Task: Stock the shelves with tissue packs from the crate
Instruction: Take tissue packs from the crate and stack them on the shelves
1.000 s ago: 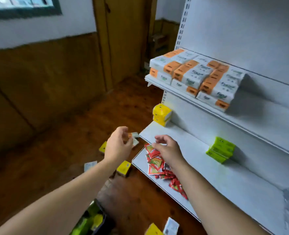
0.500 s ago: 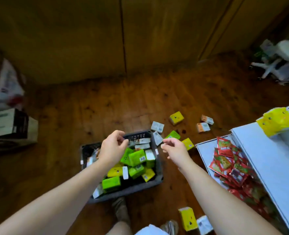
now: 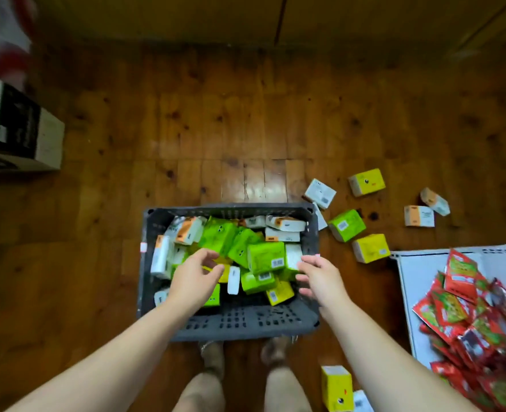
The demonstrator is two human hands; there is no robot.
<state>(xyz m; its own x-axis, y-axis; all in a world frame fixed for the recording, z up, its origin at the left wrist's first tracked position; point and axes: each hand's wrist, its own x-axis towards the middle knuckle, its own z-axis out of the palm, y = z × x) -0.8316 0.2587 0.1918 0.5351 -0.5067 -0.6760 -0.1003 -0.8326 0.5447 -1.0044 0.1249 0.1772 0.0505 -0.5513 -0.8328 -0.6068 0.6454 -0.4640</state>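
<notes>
Green tissue pack (image 3: 266, 258) lies tilted in the heap between my hands, barcode face up, long axis running roughly hand to hand, inside the grey crate (image 3: 231, 325). My left hand (image 3: 196, 281) and right hand (image 3: 320, 278) hover above it, fingers loosely spread, holding nothing. A hasty grab in that jumble could, I judge, tip neighbours over the rim, out where stray packs (image 3: 370, 248) lie beyond my right hand.
</notes>
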